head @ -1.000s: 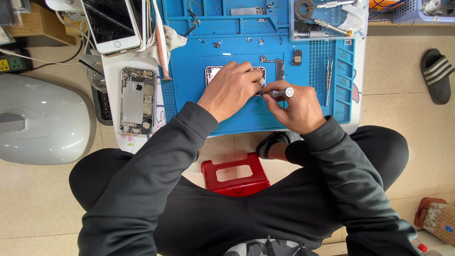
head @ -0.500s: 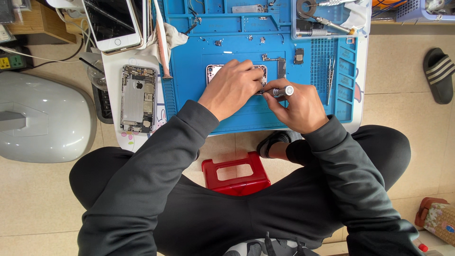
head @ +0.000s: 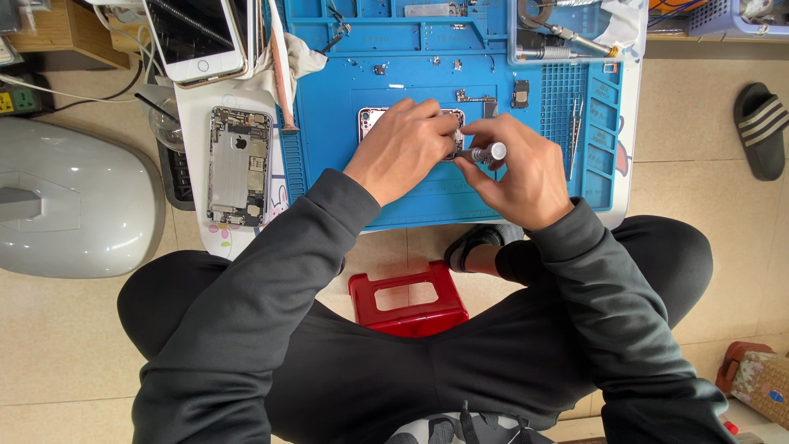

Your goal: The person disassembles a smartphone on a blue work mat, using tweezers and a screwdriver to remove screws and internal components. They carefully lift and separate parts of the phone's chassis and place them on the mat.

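Phone body (head: 371,121), opened and silver-edged, lies on the blue work mat (head: 427,193) near the mat's middle, mostly covered by the hands; only its upper left corner and a strip of its top edge show; left hand (head: 403,148) rests palm down on top of it, fingers curled together and pressing at its right side, holding it flat; right hand (head: 518,173) sits just beside the left, touching it at the fingertips, thumb and forefinger pinched around a small metal screwdriver (head: 483,153) with a white cap; screwdriver lies nearly level, tip pointing left toward the phone body, tip itself hidden behind the left fingers; second opened phone (head: 239,166), insides showing, lies on the white table (head: 205,103) left of the mat, well apart from the hands; white phone (head: 194,37) with dark screen lies above it at the top edge; tweezers (head: 573,136) lie on the mat's ribbed right part, near the right hand; red stool (head: 408,298) stands on the floor between the knees; black sandal (head: 762,130) lies on the floor at far right.
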